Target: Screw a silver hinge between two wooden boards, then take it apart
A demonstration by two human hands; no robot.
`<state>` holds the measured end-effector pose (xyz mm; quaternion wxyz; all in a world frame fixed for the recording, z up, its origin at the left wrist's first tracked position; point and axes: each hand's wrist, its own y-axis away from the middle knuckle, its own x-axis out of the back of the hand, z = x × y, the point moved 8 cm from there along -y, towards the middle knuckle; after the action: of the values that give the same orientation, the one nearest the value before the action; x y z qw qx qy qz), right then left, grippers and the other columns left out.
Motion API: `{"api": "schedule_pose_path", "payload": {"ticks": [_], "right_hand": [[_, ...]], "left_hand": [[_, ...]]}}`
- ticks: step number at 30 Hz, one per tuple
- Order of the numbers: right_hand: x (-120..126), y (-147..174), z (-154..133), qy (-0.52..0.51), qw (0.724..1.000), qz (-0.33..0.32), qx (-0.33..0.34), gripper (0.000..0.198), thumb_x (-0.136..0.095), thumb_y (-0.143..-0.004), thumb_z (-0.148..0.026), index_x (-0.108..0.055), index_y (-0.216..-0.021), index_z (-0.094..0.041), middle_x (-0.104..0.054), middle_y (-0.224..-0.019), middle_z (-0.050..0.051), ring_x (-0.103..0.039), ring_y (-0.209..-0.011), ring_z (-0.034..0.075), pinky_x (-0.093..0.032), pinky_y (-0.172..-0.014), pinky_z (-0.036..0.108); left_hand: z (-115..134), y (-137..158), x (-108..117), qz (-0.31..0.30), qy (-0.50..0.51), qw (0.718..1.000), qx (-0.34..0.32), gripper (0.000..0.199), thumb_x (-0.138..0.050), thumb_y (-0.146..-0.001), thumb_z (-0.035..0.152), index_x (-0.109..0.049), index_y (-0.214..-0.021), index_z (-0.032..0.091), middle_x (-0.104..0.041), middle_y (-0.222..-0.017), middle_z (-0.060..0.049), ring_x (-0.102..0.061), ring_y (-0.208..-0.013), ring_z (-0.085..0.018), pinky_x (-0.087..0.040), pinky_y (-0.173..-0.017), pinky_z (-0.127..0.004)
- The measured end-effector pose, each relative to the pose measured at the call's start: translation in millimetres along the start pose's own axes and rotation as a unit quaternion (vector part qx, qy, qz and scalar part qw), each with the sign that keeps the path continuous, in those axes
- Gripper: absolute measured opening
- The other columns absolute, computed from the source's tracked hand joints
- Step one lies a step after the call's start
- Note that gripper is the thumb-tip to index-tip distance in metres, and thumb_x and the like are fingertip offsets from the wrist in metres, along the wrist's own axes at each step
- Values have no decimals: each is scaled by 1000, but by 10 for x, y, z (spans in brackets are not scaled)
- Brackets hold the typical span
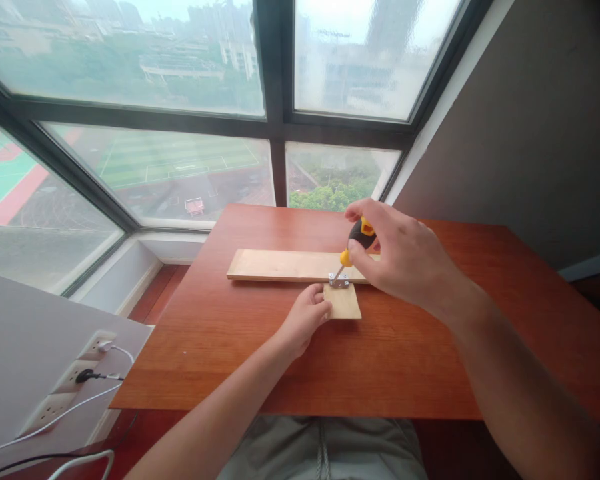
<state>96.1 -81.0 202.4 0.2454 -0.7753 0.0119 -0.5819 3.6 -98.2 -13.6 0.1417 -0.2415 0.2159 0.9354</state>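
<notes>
My right hand is closed round the black and yellow handle of a screwdriver. Its shaft slants down to the left, and the tip meets a small metal hinge. That hinge lies where a long pale wooden board and a small square wooden piece come together. With my left hand I grip the left edge of the small piece, fingers and thumb closed on it. The right end of the long board is hidden behind my right hand. Screw heads on the hinge are too small to make out clearly.
Everything lies on a reddish-brown wooden table. Large windows rise behind it, and a grey wall stands at the right. At the lower left, cables hang from wall sockets beside the table's edge.
</notes>
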Motion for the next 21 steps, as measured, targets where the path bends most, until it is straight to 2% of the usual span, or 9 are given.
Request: {"api": "schedule_pose_path", "payload": {"ticks": [3, 5, 8, 11, 18, 21], "right_hand": [[3, -25, 45, 35, 999, 22, -25, 23, -51, -87, -38, -59, -105, -24, -67, -81, 1, -57, -64, 17, -33, -57, 29], [5, -38, 66, 48, 998, 34, -30, 22, -51, -88, -37, -60, -104, -24, -67, -77, 2, -57, -63, 18, -31, -56, 29], [7, -45, 81, 47, 998, 40, -30, 23, -52, -86, -32, -61, -105, -24, -67, -80, 2, -57, -62, 17, -33, -57, 29], [1, -41, 85, 38, 998, 31, -31, 24, -52, -84, -29, -60, -106, -23, -68, -84, 2, -58, -65, 18, -36, -59, 30], [-10, -13, 37, 0, 1000, 12, -8, 40, -53, -76, -21, -55, -116, -23, -68, -108, 3, -62, -76, 18, -40, -65, 30], [0, -17, 48, 28, 999, 19, -17, 32, -54, -82, -31, -57, -113, -24, -69, -100, 2, -61, -71, 19, -37, -61, 30]], "left_hand": [[-3, 1, 14, 4, -14, 1000, 2, 37, -63, -70, 6, -58, -106, 15, -71, -100, -10, -69, -88, -18, -53, -79, -27], [6, 10, 23, 1, -41, 999, 6, 37, -63, -72, 9, -57, -108, 15, -70, -97, -9, -69, -87, -18, -55, -80, -29], [34, 31, 40, -10, -115, 993, 17, 38, -65, -76, 15, -56, -113, 15, -67, -86, -5, -68, -80, -18, -58, -78, -35], [75, 43, 98, -1, -196, 980, 21, 43, -66, -79, 22, -52, -119, 15, -61, -70, 0, -68, -68, -19, -60, -68, -37], [121, 6, 219, 12, -301, 953, -14, 37, -62, -84, 28, -47, -116, 17, -63, -60, 0, -67, -53, -20, -53, -49, -26], [134, 6, 215, 5, -332, 943, -30, 36, -60, -84, 27, -45, -116, 18, -63, -60, 1, -67, -52, -19, -48, -47, -23]]}}
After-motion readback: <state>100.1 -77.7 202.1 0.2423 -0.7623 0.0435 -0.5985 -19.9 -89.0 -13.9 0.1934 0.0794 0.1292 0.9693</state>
